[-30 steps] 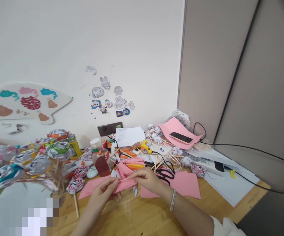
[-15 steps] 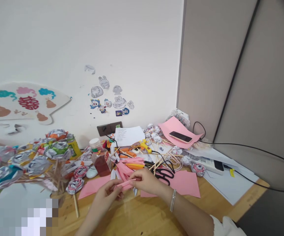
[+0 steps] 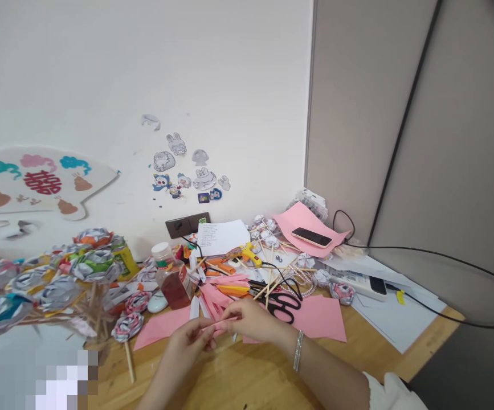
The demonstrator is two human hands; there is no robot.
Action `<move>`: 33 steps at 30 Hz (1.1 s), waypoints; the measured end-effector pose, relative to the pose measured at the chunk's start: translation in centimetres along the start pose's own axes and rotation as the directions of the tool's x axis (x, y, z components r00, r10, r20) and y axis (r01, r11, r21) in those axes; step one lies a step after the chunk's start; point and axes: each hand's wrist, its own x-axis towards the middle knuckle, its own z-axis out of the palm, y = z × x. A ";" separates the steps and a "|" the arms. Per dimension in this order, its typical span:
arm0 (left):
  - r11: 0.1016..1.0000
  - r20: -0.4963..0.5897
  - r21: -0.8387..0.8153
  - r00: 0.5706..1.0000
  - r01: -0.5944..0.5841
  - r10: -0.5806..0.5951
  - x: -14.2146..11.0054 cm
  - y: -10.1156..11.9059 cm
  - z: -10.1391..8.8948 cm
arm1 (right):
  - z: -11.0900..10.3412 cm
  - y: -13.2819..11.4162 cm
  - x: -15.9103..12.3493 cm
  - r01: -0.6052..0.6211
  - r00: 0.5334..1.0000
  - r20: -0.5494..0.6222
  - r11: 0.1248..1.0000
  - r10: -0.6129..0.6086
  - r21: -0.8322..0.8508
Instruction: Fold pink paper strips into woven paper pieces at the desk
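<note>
Centrally, pink strip, left fingers pinching one end, right fingers the other

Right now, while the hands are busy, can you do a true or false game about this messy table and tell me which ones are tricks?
1. The left hand and right hand both hold pink paper. True.
2. The right hand is holding the scissors. False: they lie beyond it, and its grip is on the pink paper.
3. A phone lies on a pink sheet. True.
4. The bottle's cap is red. False: it is white.
5. There is a bracelet on the right wrist. True.
6. The glue gun is green. False: it is yellow.
</note>
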 end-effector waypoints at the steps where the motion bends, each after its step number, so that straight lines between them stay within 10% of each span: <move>1: 1.000 0.003 -0.010 1.000 0.008 -0.008 0.0 0.0 0.0 | 0.0 0.1 0.1 0.004 1.000 0.000 1.000 -0.004 0.009; 33: 0.986 0.060 -0.122 0.993 0.113 -0.106 0.2 0.3 -1.2 | -2.2 -0.4 -0.4 0.037 0.965 0.253 0.990 -0.071 0.137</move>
